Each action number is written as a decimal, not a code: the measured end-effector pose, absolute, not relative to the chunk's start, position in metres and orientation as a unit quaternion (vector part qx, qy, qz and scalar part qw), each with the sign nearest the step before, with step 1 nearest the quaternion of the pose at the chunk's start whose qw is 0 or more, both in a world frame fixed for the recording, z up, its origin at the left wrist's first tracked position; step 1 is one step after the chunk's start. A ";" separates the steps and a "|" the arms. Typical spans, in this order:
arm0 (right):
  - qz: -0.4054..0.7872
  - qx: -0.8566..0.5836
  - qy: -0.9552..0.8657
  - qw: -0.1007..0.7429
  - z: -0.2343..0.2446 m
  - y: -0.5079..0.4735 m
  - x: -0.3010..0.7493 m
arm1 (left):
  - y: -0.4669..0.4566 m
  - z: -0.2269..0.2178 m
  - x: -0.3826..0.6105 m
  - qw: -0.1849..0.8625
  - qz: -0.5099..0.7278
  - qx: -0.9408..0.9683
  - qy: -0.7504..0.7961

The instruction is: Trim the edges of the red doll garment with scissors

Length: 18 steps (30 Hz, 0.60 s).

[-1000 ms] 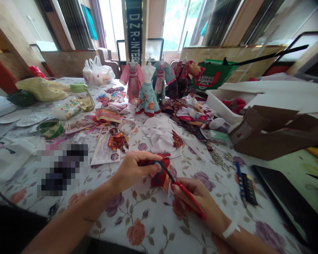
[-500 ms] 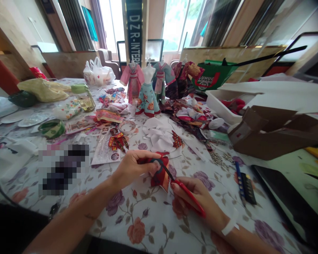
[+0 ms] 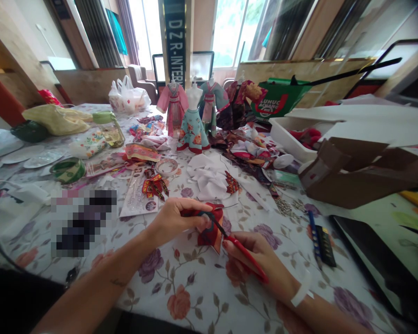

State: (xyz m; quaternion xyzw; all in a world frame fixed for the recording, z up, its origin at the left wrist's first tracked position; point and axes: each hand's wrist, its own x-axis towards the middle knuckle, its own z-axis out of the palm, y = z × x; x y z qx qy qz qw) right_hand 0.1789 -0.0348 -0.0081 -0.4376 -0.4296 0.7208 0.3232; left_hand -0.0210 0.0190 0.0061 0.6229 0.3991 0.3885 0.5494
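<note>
My left hand (image 3: pixel 177 220) pinches a small piece of red patterned fabric (image 3: pixel 212 234) between thumb and fingers, just above the floral tablecloth (image 3: pixel 181 278). My right hand (image 3: pixel 254 255) grips a pair of red-handled scissors (image 3: pixel 244 255). Their dark blades (image 3: pixel 218 225) reach up into the fabric's edge beside my left thumb. The blade tips are hidden behind the fabric and my left hand. A thin thread (image 3: pixel 226 206) sticks out from the top of the fabric.
Small dress forms in doll gowns (image 3: pixel 193 118) stand beyond a white cloth (image 3: pixel 211 176), a tape roll (image 3: pixel 167 167) and a rhinestone card (image 3: pixel 137 195). A blurred patch (image 3: pixel 83 222) lies left. A cardboard box (image 3: pixel 348 174), white box (image 3: pixel 289 139) and dark tablet (image 3: pixel 376 260) sit right.
The view has tilted slightly, so the table sits a little higher in the frame. Both hands, the scissors and the fabric keep nearly the same hold and place.
</note>
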 end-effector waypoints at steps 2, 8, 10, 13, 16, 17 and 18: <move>0.715 -0.439 -0.437 0.323 -0.009 -0.035 0.179 | 0.019 0.006 -0.021 0.557 0.385 0.619 0.399; 0.711 -0.445 -0.438 0.324 -0.009 -0.035 0.179 | 0.020 0.006 -0.022 0.556 0.381 0.621 0.400; 0.714 -0.443 -0.436 0.323 -0.009 -0.035 0.180 | 0.020 0.006 -0.023 0.555 0.380 0.621 0.402; 0.714 -0.443 -0.436 0.321 -0.009 -0.035 0.180 | 0.019 0.007 -0.022 0.556 0.378 0.621 0.403; 0.715 -0.439 -0.435 0.327 -0.009 -0.035 0.180 | 0.019 0.009 -0.021 0.548 0.384 0.623 0.405; 0.716 -0.436 -0.432 0.333 -0.010 -0.035 0.180 | 0.019 0.009 -0.021 0.542 0.395 0.620 0.408; 0.716 -0.432 -0.429 0.341 -0.010 -0.035 0.180 | 0.019 0.009 -0.020 0.537 0.411 0.612 0.411</move>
